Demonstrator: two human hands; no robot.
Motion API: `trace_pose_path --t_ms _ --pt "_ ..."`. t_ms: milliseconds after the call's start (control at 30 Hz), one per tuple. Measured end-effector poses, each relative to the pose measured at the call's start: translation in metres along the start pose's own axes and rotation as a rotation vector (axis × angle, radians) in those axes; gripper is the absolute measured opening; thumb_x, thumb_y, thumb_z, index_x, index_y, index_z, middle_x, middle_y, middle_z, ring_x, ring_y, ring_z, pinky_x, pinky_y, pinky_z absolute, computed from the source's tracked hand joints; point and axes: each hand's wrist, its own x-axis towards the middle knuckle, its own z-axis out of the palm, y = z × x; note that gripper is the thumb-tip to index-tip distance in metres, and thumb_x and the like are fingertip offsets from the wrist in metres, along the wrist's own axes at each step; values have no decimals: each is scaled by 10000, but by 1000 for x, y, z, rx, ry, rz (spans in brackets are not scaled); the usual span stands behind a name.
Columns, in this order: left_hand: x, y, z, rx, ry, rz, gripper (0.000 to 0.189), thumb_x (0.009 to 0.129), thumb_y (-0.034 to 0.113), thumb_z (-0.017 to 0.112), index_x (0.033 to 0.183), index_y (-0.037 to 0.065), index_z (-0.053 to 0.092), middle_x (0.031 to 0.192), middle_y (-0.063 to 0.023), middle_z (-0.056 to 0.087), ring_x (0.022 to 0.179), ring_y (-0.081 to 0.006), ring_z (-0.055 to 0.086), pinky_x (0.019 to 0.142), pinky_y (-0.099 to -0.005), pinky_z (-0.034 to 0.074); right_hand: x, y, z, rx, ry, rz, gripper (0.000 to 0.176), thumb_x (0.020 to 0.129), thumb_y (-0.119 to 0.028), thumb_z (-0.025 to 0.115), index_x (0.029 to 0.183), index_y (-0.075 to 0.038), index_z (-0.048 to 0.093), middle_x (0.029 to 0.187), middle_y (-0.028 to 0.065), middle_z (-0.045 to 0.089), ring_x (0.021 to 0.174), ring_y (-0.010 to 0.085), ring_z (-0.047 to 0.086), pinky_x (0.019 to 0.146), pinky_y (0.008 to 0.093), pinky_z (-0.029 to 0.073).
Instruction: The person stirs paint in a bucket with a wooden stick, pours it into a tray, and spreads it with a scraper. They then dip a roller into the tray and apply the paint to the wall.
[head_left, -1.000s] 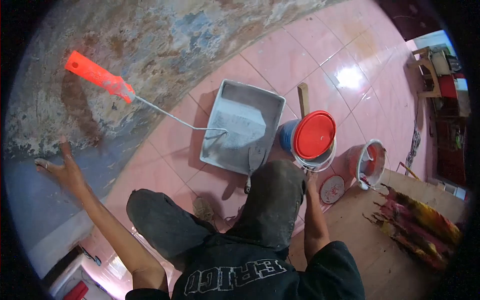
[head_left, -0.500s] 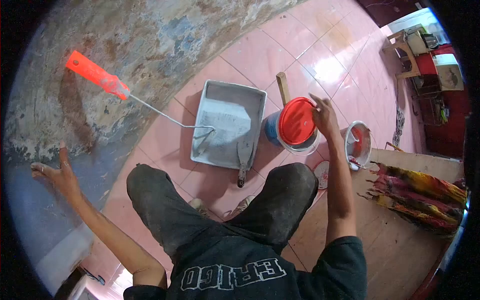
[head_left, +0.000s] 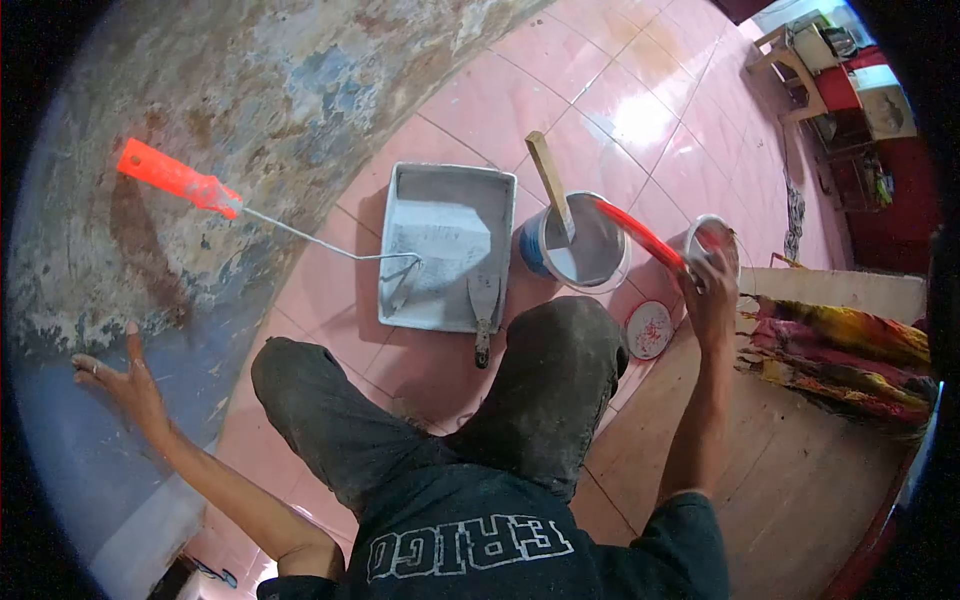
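My right hand (head_left: 712,298) grips a red lid (head_left: 645,238), tilted nearly edge-on beside the paint bucket (head_left: 540,250). The uncovered bucket holds pale paint, and a wooden stick (head_left: 548,180) leans out of it. At the far left my left hand (head_left: 125,385) is held near the wall, fingers spread, with nothing in it. Left of the bucket is a paint tray (head_left: 435,215) coated in whitish paint. A roller with an orange handle (head_left: 180,180) has its wire frame reaching into the tray. A putty knife (head_left: 483,315) lies on the tray's near edge.
Behind my right hand stands a second bucket (head_left: 703,235) with reddish stains. A round, red-spotted lid (head_left: 650,330) lies on the pink tiles. A multicoloured cloth (head_left: 840,355) lies on a wooden board (head_left: 770,470) at right. The peeling wall (head_left: 250,80) borders the left.
The red lid has come off the bucket and moved right in my right hand, exposing the paint. My left hand stays near the wall.
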Motion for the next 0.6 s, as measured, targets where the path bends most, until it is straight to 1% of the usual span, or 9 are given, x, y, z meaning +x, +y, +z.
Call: trace_pose_path --t_ms 33,100,200,267,333,400,467,500,600 --pt "2 -4 2 -2 -6 11 1195 745 737 583 1493 -37 63 1545 -289 -31 1454 -364 -49 1164 -477 64 -23 3 -2 106 60 128 152 841 -114 681 983 -61 691 875 125 596 776 271 600 676 382 480" --pt "5 -13 4 70 31 56 1219 732 737 599 1488 -50 55 1538 -303 -45 1454 -362 -60 1164 -469 64 -74 20 12 70 255 158 137 842 -77 681 973 -34 683 847 129 599 749 266 595 652 368 481" --pt "7 -17 5 88 12 49 1232 727 750 591 1483 -63 57 1536 -308 -52 1453 -358 -73 1162 -473 75 -147 26 46 -2 268 294 125 850 -87 677 957 -20 673 837 137 600 735 277 597 656 354 489" --pt "7 -18 6 43 10 72 1233 727 747 594 1483 -64 54 1536 -308 -49 1453 -357 -76 1161 -474 74 -191 30 93 66 290 365 124 845 -111 689 942 -36 671 850 138 610 723 281 601 646 354 488" --pt "7 -14 6 4 18 82 1233 728 744 598 1483 -64 51 1536 -308 -45 1452 -355 -80 1161 -475 74 -223 28 141 50 264 329 136 832 -106 696 955 -56 668 865 139 616 718 296 609 625 369 489" --pt "6 -8 1 -11 -3 35 1239 724 749 597 1485 -57 43 1537 -305 -48 1452 -361 -67 1162 -477 72 -234 10 162 88 177 287 141 856 -114 655 990 -71 661 866 139 615 728 308 621 608 387 485" --pt "8 -16 5 27 10 39 1225 731 748 593 1491 -43 47 1539 -302 -47 1454 -365 -45 1164 -464 73 -293 44 231 72 121 255 136 877 -128 601 989 -62 643 843 146 606 730 326 622 612 396 482" --pt "10 -20 4 61 18 47 1211 737 747 588 1497 -28 51 1541 -298 -45 1455 -369 -24 1166 -452 73 -280 23 226 76 27 398 131 884 -143 566 947 -43 623 835 145 597 730 332 608 604 408 468" --pt "4 1 -9 54 -51 -15 1202 740 739 594 1493 -38 68 1536 -312 -31 1450 -389 -25 1167 -454 63 -274 23 235 44 -132 428 143 875 -151 594 950 -32 620 838 152 592 734 323 599 619 403 465"
